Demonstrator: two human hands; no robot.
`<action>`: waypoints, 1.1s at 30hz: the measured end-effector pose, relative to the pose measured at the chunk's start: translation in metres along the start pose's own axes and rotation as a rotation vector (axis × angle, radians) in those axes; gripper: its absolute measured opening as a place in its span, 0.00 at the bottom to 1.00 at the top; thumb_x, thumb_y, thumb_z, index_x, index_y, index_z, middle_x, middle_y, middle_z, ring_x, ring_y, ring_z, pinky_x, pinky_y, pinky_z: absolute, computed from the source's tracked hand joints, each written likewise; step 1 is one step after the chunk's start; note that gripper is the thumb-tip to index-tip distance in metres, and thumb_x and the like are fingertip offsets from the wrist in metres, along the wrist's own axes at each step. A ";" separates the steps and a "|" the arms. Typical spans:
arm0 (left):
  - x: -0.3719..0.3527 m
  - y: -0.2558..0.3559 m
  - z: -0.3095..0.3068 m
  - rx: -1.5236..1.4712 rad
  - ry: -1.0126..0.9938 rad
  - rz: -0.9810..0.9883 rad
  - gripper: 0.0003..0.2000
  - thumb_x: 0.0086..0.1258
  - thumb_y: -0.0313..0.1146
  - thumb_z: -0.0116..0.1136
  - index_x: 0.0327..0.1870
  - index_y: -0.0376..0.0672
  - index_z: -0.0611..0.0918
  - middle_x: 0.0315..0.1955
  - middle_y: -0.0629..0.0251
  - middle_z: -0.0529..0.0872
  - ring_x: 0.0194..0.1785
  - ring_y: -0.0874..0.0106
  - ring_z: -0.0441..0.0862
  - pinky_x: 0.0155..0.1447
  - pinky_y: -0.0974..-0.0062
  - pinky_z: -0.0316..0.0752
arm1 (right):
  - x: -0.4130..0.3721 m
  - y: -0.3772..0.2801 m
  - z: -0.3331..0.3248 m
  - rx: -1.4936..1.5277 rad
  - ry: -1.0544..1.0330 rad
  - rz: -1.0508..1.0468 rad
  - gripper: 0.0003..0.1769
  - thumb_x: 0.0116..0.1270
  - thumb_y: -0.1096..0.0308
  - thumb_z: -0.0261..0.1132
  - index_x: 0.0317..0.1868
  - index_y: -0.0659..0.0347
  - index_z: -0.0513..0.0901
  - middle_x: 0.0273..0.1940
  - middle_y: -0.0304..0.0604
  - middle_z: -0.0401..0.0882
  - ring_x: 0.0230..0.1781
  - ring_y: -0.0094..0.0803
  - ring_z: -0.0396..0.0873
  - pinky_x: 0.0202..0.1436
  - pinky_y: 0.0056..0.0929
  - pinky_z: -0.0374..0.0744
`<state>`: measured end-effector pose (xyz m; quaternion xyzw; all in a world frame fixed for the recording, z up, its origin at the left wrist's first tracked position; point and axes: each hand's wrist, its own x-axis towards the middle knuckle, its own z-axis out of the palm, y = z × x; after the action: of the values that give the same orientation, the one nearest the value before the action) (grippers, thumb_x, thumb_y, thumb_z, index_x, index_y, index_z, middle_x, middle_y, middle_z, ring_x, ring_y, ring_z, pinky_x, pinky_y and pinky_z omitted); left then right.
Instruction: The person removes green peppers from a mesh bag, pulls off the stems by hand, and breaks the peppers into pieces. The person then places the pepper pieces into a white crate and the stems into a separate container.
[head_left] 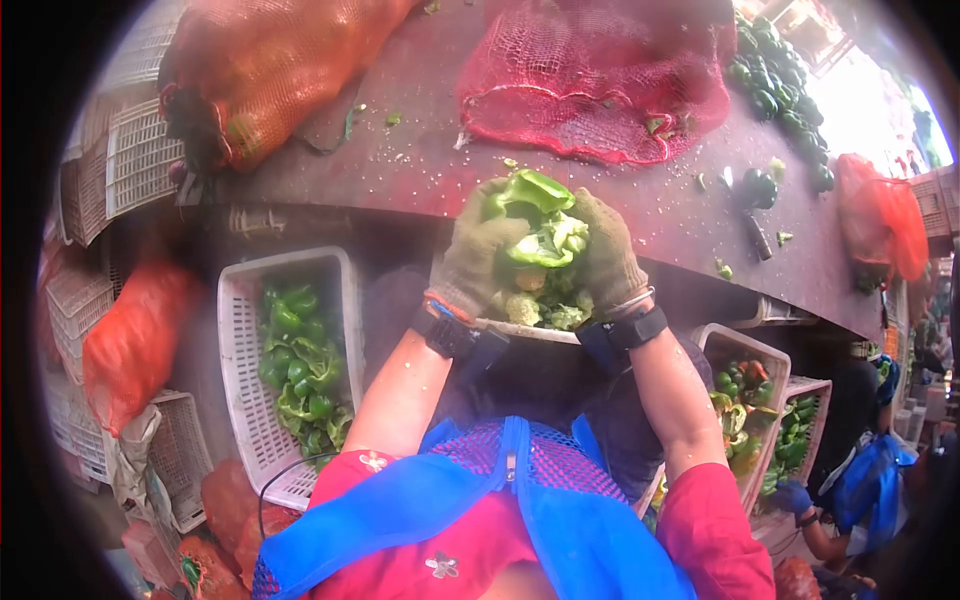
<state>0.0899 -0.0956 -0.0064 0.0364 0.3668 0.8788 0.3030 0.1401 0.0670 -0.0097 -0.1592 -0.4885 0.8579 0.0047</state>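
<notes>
Both hands wear dusty work gloves and meet in front of the body near the table's edge. My left hand [480, 245] is wrapped round the left side of an opened green pepper [545, 215]. On its right side, my right hand [608, 248] holds the same pepper with curled fingers. Pale seeds and inner flesh show in the torn pepper. Directly below the hands is a container [530, 331] with pale green pepper cores [540, 308] in it; the hands hide much of it.
A white crate [228, 350] of green peppers stands at left. Red net bags [600, 80] and an orange one [275, 70] lie on the table [410, 150]. A knife [759, 236] lies at right. Pepper crates [778, 360] stand lower right, near another person's gloved hand [793, 497].
</notes>
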 end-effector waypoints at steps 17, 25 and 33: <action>-0.009 -0.001 0.002 0.080 0.045 0.047 0.26 0.60 0.19 0.56 0.62 0.42 0.69 0.52 0.55 0.80 0.54 0.59 0.82 0.56 0.61 0.82 | 0.037 0.014 -0.018 -0.279 0.484 -0.162 0.15 0.69 0.56 0.64 0.31 0.59 0.79 0.28 0.39 0.81 0.24 0.27 0.78 0.26 0.28 0.75; -0.122 0.156 -0.061 0.545 0.361 0.379 0.28 0.58 0.23 0.53 0.64 0.38 0.68 0.53 0.54 0.78 0.56 0.58 0.81 0.59 0.61 0.80 | 0.023 0.002 -0.021 0.457 0.128 -0.067 0.13 0.73 0.58 0.60 0.45 0.59 0.79 0.37 0.43 0.83 0.33 0.33 0.80 0.36 0.31 0.79; -0.231 0.142 -0.203 1.916 0.875 0.210 0.31 0.58 0.25 0.64 0.67 0.37 0.71 0.60 0.47 0.77 0.65 0.57 0.74 0.70 0.67 0.67 | -0.011 -0.009 -0.003 0.211 -0.160 -0.194 0.13 0.73 0.65 0.60 0.54 0.62 0.76 0.43 0.46 0.82 0.39 0.35 0.82 0.44 0.35 0.81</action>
<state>0.1480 -0.4292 -0.0234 -0.0280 0.9792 0.1807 -0.0881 0.1501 0.0724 -0.0003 -0.0411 -0.4076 0.9099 0.0655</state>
